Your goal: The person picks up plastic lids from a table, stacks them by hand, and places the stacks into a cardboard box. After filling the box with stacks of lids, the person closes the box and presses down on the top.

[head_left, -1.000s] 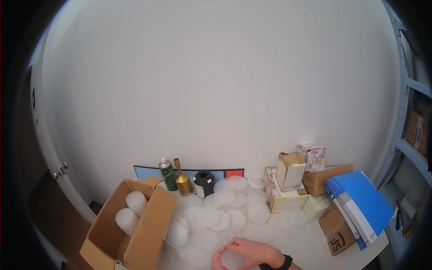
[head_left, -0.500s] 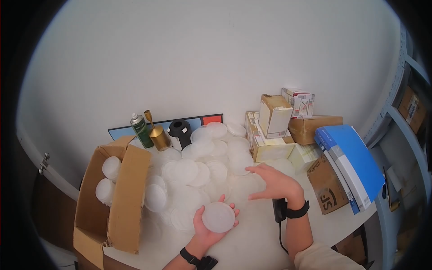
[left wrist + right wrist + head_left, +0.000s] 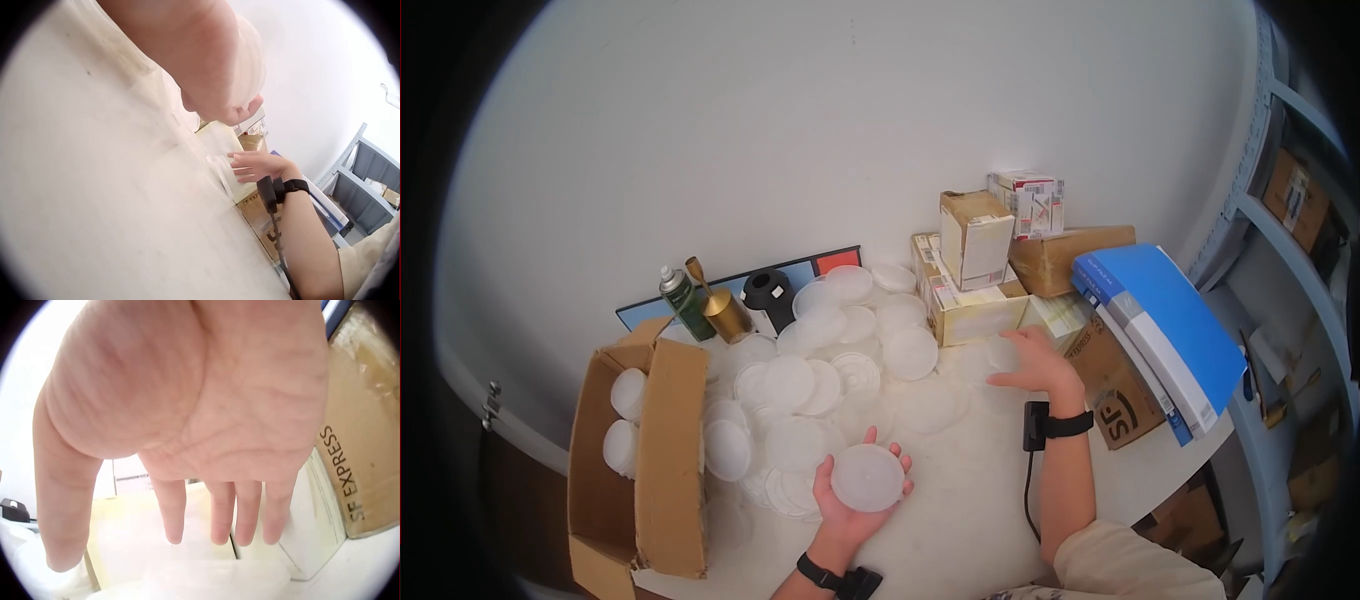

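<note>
My left hand (image 3: 842, 522) holds a stack of round translucent plastic lids (image 3: 868, 477) palm up, its fingers curled about the edge. From the side, the left wrist view shows the stack (image 3: 250, 62) as several layers thick. Over at the right of the table, my right hand (image 3: 1042, 366) reaches out with thumb and fingers spread and nothing between them. Just past its fingertips lie loose lids (image 3: 975, 362), close to the yellowish-white boxes. The right wrist view has its bare palm (image 3: 187, 394) with fingers pointing down above a pale lid (image 3: 219, 578).
Many loose lids (image 3: 790, 383) cover the middle of the white table (image 3: 960, 520). An open cardboard box (image 3: 675, 450) at left contains stacked lids (image 3: 622, 447). Along the wall stand a spray can (image 3: 687, 305), a brass-coloured vessel (image 3: 726, 316) and small boxes (image 3: 977, 240). Blue binders (image 3: 1160, 320) lean at right.
The head view has tilted down, bringing both arms into sight. The hands were together at a lid; they have parted, and the right one has moved away to the right while the left keeps the stack.
</note>
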